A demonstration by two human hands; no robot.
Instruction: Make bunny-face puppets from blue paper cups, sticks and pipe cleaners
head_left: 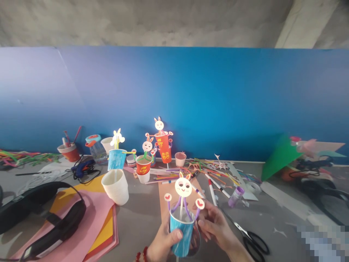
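My left hand (pixel 163 242) is wrapped round a blue-painted paper cup (pixel 181 233) close in front of me. From the cup rises a white straw bearing a round paper rabbit face (pixel 183 186). Two purple pipe-cleaner arms stick out of the cup, each ending in a paper disc with a red heart (pixel 200 204). The fingers of my right hand (pixel 216 225) are curled at the right arm, just under its heart disc; the disc partly hides their tips. A stick end shows below the cup.
Similar rabbit cups, one red (pixel 163 147), one smaller (pixel 143 165) and one blue (pixel 116 160), stand behind. White cup (pixel 116 187), coloured paper (pixel 100 207) and headphones (pixel 65 222) lie left. Scissors (pixel 249 236), markers (pixel 211 191), a purple-capped tube (pixel 236 196) and scraps lie right.
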